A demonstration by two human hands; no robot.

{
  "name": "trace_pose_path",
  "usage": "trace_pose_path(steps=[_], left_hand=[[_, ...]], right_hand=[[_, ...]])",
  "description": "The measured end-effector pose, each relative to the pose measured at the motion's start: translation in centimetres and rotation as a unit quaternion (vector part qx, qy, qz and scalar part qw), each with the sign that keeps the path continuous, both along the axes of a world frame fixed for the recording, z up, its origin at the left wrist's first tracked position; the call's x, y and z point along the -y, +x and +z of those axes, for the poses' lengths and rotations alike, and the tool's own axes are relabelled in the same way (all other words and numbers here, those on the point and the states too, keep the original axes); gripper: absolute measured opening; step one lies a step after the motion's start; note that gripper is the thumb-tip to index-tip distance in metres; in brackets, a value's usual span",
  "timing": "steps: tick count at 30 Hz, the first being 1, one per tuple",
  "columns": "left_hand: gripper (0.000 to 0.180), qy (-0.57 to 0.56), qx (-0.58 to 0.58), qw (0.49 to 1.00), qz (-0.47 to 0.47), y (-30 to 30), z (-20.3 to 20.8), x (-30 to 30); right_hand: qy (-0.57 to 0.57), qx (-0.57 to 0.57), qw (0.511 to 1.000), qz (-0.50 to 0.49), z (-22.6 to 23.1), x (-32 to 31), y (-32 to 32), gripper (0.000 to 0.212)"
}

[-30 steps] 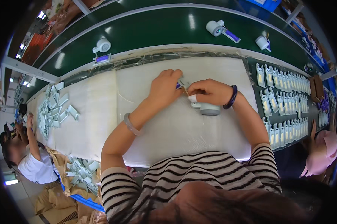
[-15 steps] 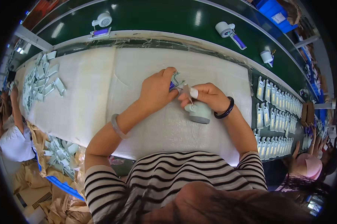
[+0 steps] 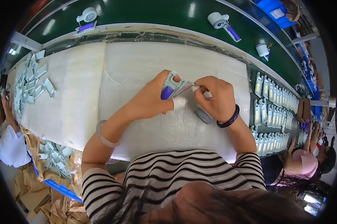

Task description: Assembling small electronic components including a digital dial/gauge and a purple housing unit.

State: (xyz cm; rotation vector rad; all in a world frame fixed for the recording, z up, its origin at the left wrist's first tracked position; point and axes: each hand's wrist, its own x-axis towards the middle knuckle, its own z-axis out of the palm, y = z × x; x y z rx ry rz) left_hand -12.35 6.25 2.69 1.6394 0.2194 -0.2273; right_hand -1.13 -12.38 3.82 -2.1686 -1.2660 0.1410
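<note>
Nearest my camera is the striped shirt [image 3: 191, 168] of the person wearing it, with a blue crate [image 3: 64, 191] at the lower left, lined with brown paper [image 3: 45, 140] and holding a jumble of pale plastic pieces [image 3: 56, 158]. Ahead of the shirt I have both hands over the middle of the bench. The left hand [image 3: 150, 95], above a pale bangle [image 3: 105, 134], is closed around a pale green frame [image 3: 170, 79] with a purple cylinder [image 3: 166, 93] set in it. The right hand [image 3: 217, 97], with a dark bangle [image 3: 230, 116] at its wrist, has thumb and forefinger pinched on the thin wires [image 3: 183, 89] that run from the frame. Just below that hand I see a rounded grey piece [image 3: 203, 115], partly covered; I can't tell whether it hangs or rests. Under everything lies a whitish sheet [image 3: 138, 61]. A heap of pale green parts [image 3: 30, 82] sits well off to the left, near a co-worker in white [image 3: 13, 147]; to the right stand rows of similar frames [image 3: 273, 93], beside a brown box [image 3: 303, 110]. Farthest out, a green belt [image 3: 150, 13] carries three fan units [image 3: 217, 20], spaced well apart.
</note>
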Motion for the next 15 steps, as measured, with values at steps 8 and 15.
trace_pose_path(steps=[8,15], left_hand=[[0.028,-0.225,0.046,0.968,0.103,-0.1,-2.1,0.7],[0.034,-0.206,0.086,0.97,0.092,-0.8,-2.3,1.4]], right_hand=[[0.198,0.052,0.978,0.029,-1.6,-0.4,-0.7,0.027],[0.211,0.099,0.968,0.09,-1.8,-1.1,-1.3,0.032]])
